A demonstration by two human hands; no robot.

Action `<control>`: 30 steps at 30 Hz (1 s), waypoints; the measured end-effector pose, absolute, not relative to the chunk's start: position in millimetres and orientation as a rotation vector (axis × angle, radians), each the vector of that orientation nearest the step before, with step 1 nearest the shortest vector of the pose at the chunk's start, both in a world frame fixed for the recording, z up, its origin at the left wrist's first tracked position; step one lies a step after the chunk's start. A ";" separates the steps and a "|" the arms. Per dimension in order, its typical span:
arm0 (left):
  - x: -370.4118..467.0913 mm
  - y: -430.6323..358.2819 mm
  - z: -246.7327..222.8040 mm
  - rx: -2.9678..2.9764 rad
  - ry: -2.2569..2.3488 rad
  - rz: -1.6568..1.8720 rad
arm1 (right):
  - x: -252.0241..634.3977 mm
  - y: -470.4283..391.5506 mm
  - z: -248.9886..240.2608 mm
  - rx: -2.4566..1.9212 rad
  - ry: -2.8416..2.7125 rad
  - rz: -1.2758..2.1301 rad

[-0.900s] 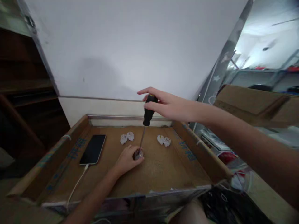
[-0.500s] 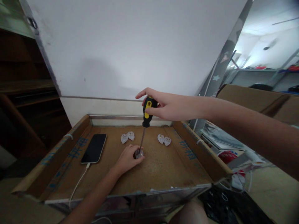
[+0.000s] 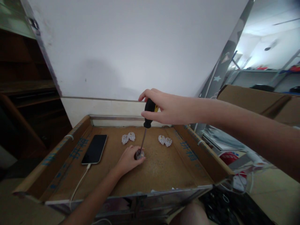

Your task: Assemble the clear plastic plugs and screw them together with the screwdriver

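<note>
My right hand (image 3: 158,107) is wrapped round the black and yellow handle of a screwdriver (image 3: 148,117). Its shaft slants down and slightly left, with the tip in a small clear plastic piece (image 3: 141,155). My left hand (image 3: 129,158) pinches that piece between thumb and fingers against the cardboard; part of it is hidden by the fingers. Behind it lies a pair of similar clear pieces (image 3: 128,137), side by side. Another such pair (image 3: 165,141) lies to the right, with small metal parts showing in them.
A phone (image 3: 95,149) lies at the left on the cardboard tray (image 3: 164,175), with a white cable (image 3: 81,181) running to the front edge. Raised cardboard walls flank the tray. A white wall (image 3: 140,47) stands behind. At the right are a cardboard box (image 3: 248,97) and clutter.
The screwdriver handle has turned, its yellow patch now facing right. My right fingers have shifted round the handle. My left hand and the clear piece stay in place.
</note>
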State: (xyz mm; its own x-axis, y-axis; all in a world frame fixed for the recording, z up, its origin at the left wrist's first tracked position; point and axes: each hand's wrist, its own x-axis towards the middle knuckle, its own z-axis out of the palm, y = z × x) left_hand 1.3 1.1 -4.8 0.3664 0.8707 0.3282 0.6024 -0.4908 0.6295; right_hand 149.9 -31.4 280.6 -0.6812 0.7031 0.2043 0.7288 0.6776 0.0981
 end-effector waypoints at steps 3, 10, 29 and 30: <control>1.2 0.9 -4.9 2.222 1.284 0.901 | 148.7 -32.3 280.1 -1.140 -2.784 -0.158; 1.4 0.9 -5.6 2.217 1.291 0.892 | 148.5 -34.1 278.6 -1.194 -2.702 -0.454; 1.4 -1.0 -3.0 2.211 1.287 0.890 | 140.7 -41.1 275.3 -1.111 -2.687 -0.399; 1.5 -0.9 -3.2 2.212 1.289 0.894 | 138.3 -41.6 273.6 -1.162 -2.638 -0.530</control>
State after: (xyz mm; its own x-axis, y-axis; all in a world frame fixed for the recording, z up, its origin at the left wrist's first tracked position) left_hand 1.5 -0.9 -3.2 0.3609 0.8777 0.3151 0.6029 -0.4774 0.6392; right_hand 138.3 -41.6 273.6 -0.6668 0.6680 0.3302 0.7438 0.6243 0.2388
